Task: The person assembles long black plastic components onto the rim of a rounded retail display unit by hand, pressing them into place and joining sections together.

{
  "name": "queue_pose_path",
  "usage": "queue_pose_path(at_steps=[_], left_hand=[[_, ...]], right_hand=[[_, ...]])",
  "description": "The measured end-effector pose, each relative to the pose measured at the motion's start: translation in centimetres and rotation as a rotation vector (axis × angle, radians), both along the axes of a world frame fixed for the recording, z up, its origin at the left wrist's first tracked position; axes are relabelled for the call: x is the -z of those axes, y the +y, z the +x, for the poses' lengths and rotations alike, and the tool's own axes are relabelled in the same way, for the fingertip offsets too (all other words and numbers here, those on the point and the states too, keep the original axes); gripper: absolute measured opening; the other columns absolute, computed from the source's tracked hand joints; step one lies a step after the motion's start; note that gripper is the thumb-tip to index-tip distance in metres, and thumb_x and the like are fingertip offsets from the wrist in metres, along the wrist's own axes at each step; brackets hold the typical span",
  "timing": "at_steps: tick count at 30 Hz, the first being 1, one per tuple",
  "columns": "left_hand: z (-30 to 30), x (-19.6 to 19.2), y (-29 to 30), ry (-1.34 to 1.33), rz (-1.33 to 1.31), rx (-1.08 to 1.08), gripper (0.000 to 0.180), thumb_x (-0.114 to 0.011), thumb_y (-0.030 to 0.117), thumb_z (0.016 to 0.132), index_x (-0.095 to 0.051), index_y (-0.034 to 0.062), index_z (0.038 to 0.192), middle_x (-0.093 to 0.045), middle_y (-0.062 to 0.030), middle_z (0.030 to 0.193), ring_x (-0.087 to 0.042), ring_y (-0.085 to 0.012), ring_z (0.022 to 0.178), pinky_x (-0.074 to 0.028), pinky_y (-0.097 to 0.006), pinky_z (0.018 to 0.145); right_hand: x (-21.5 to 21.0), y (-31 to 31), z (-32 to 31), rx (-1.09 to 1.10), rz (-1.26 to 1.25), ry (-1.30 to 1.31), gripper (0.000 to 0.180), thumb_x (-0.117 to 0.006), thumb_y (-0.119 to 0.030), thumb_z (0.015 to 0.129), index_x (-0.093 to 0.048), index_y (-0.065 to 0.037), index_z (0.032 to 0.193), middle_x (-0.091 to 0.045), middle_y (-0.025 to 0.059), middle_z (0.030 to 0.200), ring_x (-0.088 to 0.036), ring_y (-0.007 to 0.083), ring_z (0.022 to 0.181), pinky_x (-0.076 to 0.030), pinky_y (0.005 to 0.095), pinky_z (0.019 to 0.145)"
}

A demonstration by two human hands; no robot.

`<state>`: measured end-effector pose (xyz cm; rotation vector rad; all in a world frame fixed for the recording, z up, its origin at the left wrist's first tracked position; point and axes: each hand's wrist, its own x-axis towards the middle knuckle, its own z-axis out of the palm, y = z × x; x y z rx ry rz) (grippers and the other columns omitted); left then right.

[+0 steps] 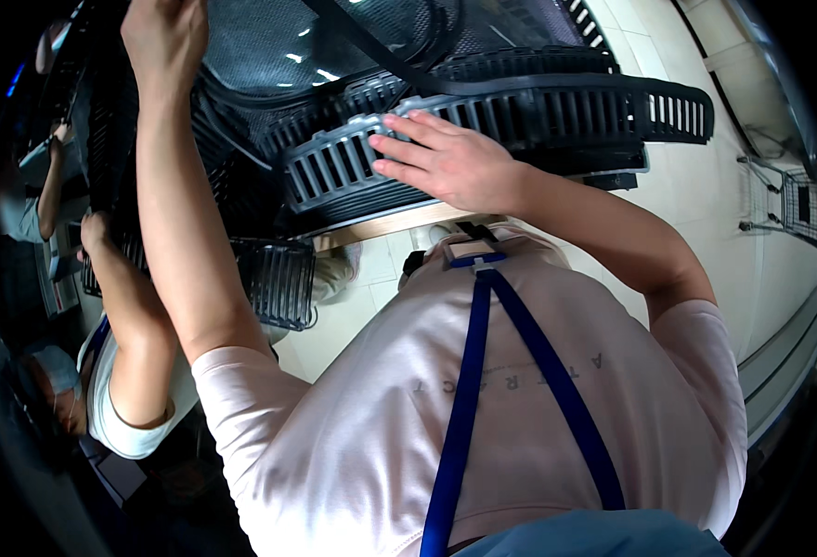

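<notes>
Black slatted plastic fencing (557, 107) runs in curved strips along the near edge of a display stand. My right hand (446, 165) lies against its slats, fingers stretched out and slightly spread, gripping nothing. At the top left, my left hand (165, 42) reaches far over the stand with its fingers curled. The picture's upper edge cuts that hand off, so whatever it holds is hidden. Between my hands lies a dark mesh mat (269, 46) under a smooth black strip (357, 35). Another black slatted piece (277, 283) hangs low, beside my left forearm.
At my left, a co-worker in a white short-sleeved top (130, 399) has an arm raised to the stand. Dark mirror-like panels at far left show reflected arms. A shopping cart (794, 200) stands at far right on the pale tiled floor (687, 176).
</notes>
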<state>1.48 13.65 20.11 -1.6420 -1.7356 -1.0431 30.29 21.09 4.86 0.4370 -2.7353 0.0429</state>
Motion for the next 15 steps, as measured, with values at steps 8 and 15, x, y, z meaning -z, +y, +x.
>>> queue_pose_path(at_steps=[8, 15], left_hand=[[1.2, 0.5, 11.3, -0.464, 0.115, -0.047, 0.025, -0.064, 0.014, 0.084, -0.066, 0.0040, 0.106, -0.067, -0.0062, 0.088, -0.060, -0.0108, 0.081, -0.045, -0.021, 0.075], [5.5, -0.7, 7.9, -0.598, 0.179, -0.083, 0.026, -0.068, 0.016, 0.084, -0.064, 0.0007, 0.104, -0.064, -0.0063, 0.092, -0.060, -0.0111, 0.083, -0.048, -0.022, 0.073]], right_hand=[[-0.7, 1.9, 0.6, 0.003, -0.334, 0.356, 0.047, -0.067, -0.019, 0.076, -0.055, -0.010, 0.121, -0.049, 0.0112, 0.128, -0.043, 0.0311, 0.122, -0.038, 0.0429, 0.101], [-2.0, 8.5, 1.6, 0.434, -0.236, -0.007, 0.038, -0.062, -0.041, 0.083, -0.061, -0.005, 0.096, -0.059, 0.0081, 0.087, -0.055, 0.0244, 0.087, -0.045, 0.0380, 0.082]])
